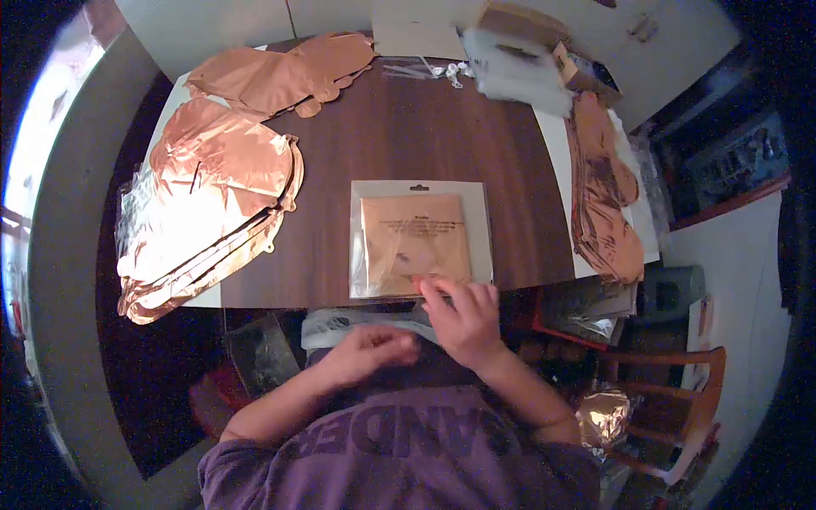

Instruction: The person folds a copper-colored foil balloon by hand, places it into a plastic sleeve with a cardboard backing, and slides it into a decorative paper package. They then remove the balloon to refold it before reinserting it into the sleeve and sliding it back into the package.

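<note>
A clear plastic packet [479,221] with a hang hole lies at the near edge of the table. Inside it is a folded copper-coloured foil piece [416,246] behind a printed notice. My right hand [466,316] is over the packet's near edge, its thumb and fingers bent together at the lower right; what they pinch is hidden. My left hand [381,350] hovers in front of my body, apart from the packet. Its fingers are curled inward and slightly blurred, and I cannot make out anything in them.
Flat copper foil balloons lie in a pile [221,161] on the left, another pile [280,72] at the back left and one [602,187] on the right. Clear bags [518,72] and small white pieces [455,72] sit at the back. A wooden chair [671,408] stands lower right.
</note>
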`<state>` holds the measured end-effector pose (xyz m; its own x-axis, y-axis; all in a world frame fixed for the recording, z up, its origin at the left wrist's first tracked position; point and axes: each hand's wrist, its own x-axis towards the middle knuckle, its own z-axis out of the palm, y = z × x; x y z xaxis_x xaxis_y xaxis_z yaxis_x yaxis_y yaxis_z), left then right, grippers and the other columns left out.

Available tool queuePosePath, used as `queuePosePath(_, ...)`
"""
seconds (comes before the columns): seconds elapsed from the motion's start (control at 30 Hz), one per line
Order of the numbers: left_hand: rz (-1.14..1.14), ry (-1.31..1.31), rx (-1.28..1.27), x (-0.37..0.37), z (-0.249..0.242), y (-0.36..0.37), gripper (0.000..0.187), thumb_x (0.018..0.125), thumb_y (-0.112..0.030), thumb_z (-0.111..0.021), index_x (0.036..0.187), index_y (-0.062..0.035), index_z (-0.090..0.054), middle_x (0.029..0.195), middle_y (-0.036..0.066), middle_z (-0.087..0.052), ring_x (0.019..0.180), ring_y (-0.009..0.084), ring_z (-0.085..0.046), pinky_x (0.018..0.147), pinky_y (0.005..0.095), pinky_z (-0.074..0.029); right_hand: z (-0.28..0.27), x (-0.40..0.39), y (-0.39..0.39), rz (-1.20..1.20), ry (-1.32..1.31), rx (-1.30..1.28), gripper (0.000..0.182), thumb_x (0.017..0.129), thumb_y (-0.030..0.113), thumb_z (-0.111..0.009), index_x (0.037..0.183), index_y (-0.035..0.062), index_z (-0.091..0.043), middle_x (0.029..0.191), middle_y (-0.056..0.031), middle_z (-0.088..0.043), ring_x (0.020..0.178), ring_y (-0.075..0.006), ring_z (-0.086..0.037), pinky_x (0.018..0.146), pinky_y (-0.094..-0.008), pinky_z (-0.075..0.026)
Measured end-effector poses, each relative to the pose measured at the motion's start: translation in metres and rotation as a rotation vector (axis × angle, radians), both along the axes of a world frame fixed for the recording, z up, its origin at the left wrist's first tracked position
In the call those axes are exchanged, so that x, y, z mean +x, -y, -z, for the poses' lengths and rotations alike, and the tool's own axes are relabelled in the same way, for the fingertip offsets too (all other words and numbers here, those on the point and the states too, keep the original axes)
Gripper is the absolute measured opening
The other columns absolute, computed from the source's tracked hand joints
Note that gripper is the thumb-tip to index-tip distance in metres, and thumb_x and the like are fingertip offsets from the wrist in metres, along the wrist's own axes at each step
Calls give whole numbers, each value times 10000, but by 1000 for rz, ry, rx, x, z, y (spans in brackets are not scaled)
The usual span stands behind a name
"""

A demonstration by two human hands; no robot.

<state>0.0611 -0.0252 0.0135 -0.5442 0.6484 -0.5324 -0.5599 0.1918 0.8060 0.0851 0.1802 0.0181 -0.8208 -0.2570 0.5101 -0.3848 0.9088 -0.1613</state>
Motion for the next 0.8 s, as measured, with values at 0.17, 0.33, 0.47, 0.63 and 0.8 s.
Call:
queuePosePath(0.17,111,-1044,-94,-14,-35,39,228,872,-254,-716,969,-49,-693,776,61,-667,652,230,-631,573,357,-487,0,4,-39,49,56,-57,511,793,287,-737,1241,72,-617,1211,-133,-565,1043,-337,-551,887,-464,-437)
queuePosePath(0.33,191,-1660,-306,-79,-14,7,496,783,-189,-745,1232,-61,-579,1304,196,-523,1230,404,-465,979,493,-439,20,-1,-56,61,95,-33,537,825,319,-713,1288,77,-588,1316,-159,-539,1196,-366,-522,1017,-510,-410)
queuePosePath(0.47,308,-1711,-318,-92,6,7,542,798,-232,-720,1266,-31,-532,1394,224,-454,1295,426,-426,1077,527,-375,15,-5,-60,35,101,-38,514,810,292,-738,1254,63,-615,1302,-151,-559,1205,-350,-528,1019,-477,-423)
queuePosePath(0.63,327,-1765,-304,-91,9,11,516,810,-216,-716,1254,-16,-547,1383,228,-468,1286,455,-428,1076,531,-382,10,-8,-65,-16,129,-49,511,790,300,-750,1223,58,-629,1280,-148,-576,1184,-347,-543,1013,-471,-433)
queuePosePath(0.8,326,-1692,-279,-92,5,9,541,805,-258,-734,1257,-22,-554,1384,224,-473,1318,466,-403,1104,534,-355,2,-14,-73,-31,187,-114,403,836,286,-712,1171,70,-651,1256,-153,-596,1175,-344,-558,1001,-462,-449)
